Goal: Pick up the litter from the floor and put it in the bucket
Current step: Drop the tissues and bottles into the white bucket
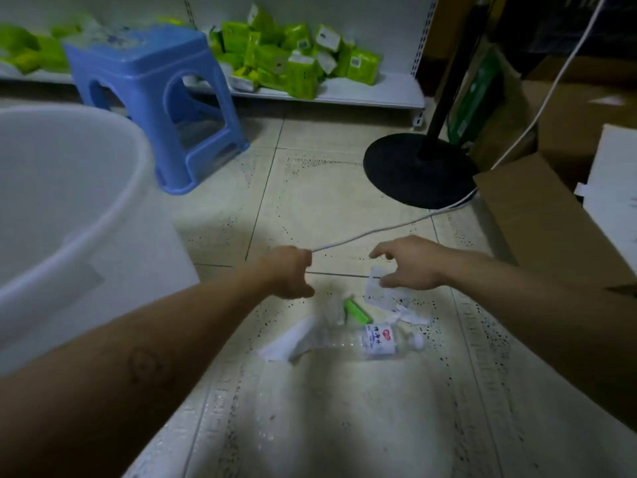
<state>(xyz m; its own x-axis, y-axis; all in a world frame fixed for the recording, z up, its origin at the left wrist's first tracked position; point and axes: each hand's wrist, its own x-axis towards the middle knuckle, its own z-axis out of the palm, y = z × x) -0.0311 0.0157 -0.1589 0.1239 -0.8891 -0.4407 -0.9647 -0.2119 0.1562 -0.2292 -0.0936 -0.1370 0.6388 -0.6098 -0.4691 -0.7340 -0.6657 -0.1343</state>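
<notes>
While both arms are stretched out over the pile, honestly the biggest risk I see is that thin white cable (372,232) running across the tiled floor (344,188). The left hand (287,272) is curled closed right at its end, maybe pinching it, can't tell for sure. Yank that and the black round-based floor stand (418,170) could tip.

The right hand (410,263) is spread loose, fingers just above a clear plastic wrapper (374,288), nothing gripped yet. That thing's flimsy and could slip.

Litter count on the floor: one clear plastic water bottle (358,341) lying on its side, one small green packet (358,311), that one wrapper, roughly two white paper scraps (286,343). One big white plastic bucket (69,208) sits left, near the blue plastic stool (151,81).
</notes>
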